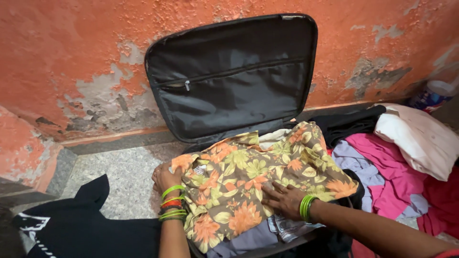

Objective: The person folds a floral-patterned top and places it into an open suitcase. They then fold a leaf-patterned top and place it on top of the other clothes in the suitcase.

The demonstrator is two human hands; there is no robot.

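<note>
An open black suitcase (306,38) leans its lid against the orange wall. A floral garment (248,172), olive with orange and yellow flowers, lies spread over the clothes packed in it. My left hand (165,177), with green and red bangles on the wrist, grips the garment's left edge at the suitcase side. My right hand (283,198), wearing green bangles, lies flat with fingers spread on the garment's lower middle. Grey and printed fabrics (267,234) show beneath it.
A pile of pink, lavender, black and white clothes (382,167) lies to the right. A black garment with white print (81,229) is on the speckled floor at lower left. A blue-and-white container (432,95) stands by the wall at far right.
</note>
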